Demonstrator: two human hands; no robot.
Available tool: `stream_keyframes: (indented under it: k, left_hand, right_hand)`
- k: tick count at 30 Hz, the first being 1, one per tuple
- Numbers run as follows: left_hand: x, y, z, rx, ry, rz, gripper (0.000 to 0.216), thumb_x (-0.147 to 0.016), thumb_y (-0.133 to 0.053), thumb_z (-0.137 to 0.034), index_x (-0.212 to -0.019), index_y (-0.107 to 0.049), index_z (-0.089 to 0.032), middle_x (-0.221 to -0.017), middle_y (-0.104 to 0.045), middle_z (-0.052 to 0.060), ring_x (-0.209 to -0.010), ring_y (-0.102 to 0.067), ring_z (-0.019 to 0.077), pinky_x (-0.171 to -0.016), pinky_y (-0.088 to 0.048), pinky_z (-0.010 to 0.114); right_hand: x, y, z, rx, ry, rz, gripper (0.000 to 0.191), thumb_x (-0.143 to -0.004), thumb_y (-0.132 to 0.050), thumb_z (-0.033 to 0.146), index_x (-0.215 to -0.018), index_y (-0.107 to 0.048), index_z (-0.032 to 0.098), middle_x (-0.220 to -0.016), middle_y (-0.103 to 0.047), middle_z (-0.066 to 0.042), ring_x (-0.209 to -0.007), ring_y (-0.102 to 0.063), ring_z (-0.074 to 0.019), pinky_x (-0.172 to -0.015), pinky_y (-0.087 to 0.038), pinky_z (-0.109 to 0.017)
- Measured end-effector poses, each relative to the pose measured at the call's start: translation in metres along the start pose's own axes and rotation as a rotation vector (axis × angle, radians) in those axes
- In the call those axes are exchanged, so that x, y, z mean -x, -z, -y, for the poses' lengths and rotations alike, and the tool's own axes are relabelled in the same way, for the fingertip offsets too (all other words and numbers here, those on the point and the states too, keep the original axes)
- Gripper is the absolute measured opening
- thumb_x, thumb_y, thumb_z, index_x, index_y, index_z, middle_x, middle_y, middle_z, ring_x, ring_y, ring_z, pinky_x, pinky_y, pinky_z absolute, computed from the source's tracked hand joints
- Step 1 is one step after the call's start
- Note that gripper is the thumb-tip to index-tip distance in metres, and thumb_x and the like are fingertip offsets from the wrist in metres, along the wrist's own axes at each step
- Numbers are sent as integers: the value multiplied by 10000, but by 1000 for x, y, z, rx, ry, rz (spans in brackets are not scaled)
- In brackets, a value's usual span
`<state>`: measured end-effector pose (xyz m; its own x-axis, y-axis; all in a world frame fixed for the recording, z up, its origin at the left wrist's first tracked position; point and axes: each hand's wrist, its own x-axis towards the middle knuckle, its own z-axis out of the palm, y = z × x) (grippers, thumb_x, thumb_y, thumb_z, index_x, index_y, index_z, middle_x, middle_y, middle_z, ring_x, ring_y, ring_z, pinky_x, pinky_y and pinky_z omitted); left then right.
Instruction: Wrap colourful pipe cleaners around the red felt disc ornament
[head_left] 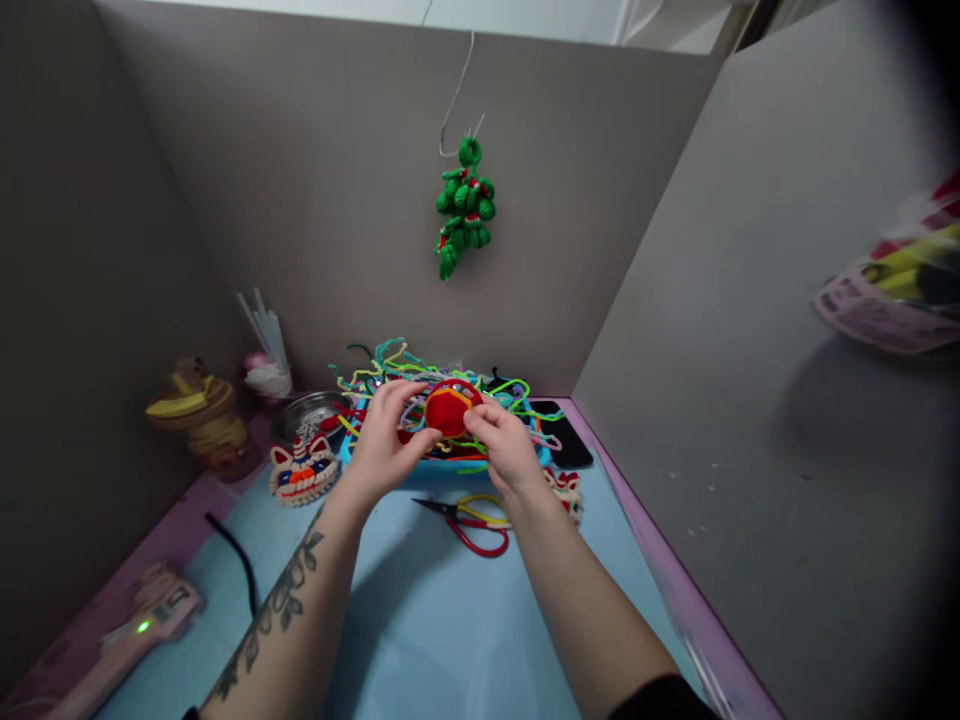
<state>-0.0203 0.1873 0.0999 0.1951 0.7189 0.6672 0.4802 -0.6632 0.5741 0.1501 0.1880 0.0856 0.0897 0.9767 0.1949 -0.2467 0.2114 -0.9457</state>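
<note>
Between my two hands is a round, padded red piece with an orange band along its upper edge; its exact kind is unclear. My left hand has its thumb and fingers curled at the piece's left side, gripping it. From the right, my right hand pinches its edge between thumb and fingertips. Beneath and behind them stands a blue tray heaped with colourful pipe cleaners. Scissors with red and yellow handles lie on the table just below the tray.
Left of the tray are a metal bowl, a striped animal-head craft and a glue gun with a green light. A black phone lies at right, near another craft. Green craft pieces hang from a wire above.
</note>
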Motion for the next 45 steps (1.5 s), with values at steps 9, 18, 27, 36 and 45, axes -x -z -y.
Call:
stream_keyframes:
  k: [9,18,27,36,45]
  left_hand:
    - [9,-20,-1,-147,-214,113,461,-835,-567,-211,-1291,-507,-252,-1386,-479,111,-1251,-462,248,-1053,-368,444]
    - [4,-14,1,827,447,74,476,-782,-618,-358,-1232,-568,-211,-1206,-620,107,-1056,-603,253,-885,-479,373]
    - [9,-35,-17,1132,555,135,423,-783,-567,-510,-987,-685,-159,-1005,-696,111,-993,-625,264,-867,-471,368]
    - [12,-47,-28,793,517,-91,326,-847,-502,-377,-765,-721,-150,-844,-706,84,-832,-632,217,-807,-462,315]
    - [13,-47,-26,947,521,-150,279,-838,-510,-361,-795,-716,-177,-888,-707,78,-860,-644,220,-822,-483,327]
  right_hand:
    - [8,-6,-3,211,81,85,193,-716,-665,349,-588,-652,204,-1087,-617,-90,-1306,-376,-241,-1044,-319,-379]
    - [4,0,6,15,104,-94,382,-706,-672,424,-1019,-546,246,-1163,-562,-61,-1127,-512,-207,-979,-398,-392]
    - [11,-8,-7,584,331,-78,595,-591,-699,179,-1142,-479,218,-1230,-473,-105,-1192,-451,-270,-1031,-370,-449]
    - [22,-9,-12,786,499,-182,626,-647,-603,114,-1237,-422,218,-1363,-351,-139,-1283,-368,-305,-1068,-320,-491]
    - [19,-13,-15,650,440,-216,678,-656,-670,195,-1262,-370,238,-1363,-358,-139,-1268,-379,-283,-1039,-345,-474]
